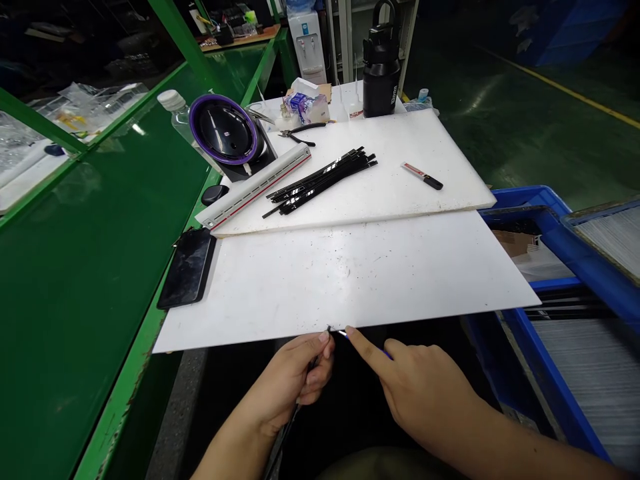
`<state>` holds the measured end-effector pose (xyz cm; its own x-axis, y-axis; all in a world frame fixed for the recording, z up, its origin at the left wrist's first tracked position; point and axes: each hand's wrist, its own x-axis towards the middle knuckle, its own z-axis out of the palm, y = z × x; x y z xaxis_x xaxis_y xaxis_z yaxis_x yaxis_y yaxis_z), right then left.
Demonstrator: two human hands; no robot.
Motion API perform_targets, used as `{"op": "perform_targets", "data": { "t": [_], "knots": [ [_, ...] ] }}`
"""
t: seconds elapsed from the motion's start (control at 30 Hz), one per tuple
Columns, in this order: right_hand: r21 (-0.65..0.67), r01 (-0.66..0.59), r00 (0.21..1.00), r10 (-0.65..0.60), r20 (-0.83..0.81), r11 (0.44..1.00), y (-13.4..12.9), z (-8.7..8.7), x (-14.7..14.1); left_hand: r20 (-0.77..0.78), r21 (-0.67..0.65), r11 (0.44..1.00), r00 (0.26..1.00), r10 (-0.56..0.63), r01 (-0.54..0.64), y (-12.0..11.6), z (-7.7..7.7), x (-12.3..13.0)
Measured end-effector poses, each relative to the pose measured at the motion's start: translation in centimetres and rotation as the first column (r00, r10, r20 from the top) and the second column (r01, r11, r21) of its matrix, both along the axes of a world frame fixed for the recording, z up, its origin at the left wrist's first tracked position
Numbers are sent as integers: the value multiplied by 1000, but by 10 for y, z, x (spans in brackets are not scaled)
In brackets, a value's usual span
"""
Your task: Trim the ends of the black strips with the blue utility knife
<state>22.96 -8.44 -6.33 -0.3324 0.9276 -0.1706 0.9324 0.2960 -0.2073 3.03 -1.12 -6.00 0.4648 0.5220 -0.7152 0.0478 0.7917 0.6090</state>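
Observation:
Just below the near edge of the white board [345, 280], my left hand [305, 370] is closed on a thin black strip [291, 425]. Its tip pokes up between thumb and forefinger, while the rest runs down beneath the wrist. My right hand [415, 373] grips a slim blue tool [342, 333] with a bright metal tip, forefinger stretched along it. That tip points left at the strip's end; whether they touch I cannot tell. Most of the tool is covered by the fingers. A bundle of similar black strips [320, 181] lies farther back on a thick white foam slab [395, 163].
On the slab are a white bar with a red line [257, 188], cutting pliers [300, 137] and a black-capped pen [423, 175]. A phone [187, 270], purple-rimmed fan [225, 130] and clear bottle stand left. Behind is a black flask [381, 80]; blue crates [545, 357] sit right.

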Motion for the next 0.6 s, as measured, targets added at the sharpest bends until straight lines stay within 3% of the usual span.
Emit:
{"op": "perform_targets", "data": {
  "t": [0.1,0.27,0.4,0.6],
  "knots": [
    [-21,58,995,-60,-80,998,-2,1,6,-3,19,1000,1000,-16,16,-5,3,0],
    [-168,183,911,-232,-341,969,-4,10,16,-4,-15,1000,1000,-10,10,-11,7,-1],
    [-219,137,915,-209,-346,966,-1,12,12,9,-81,996,999,43,-43,-6,4,-1],
    [-227,100,940,-167,-296,969,3,12,7,12,-90,996,1000,26,-25,-3,3,1]
  ]
}}
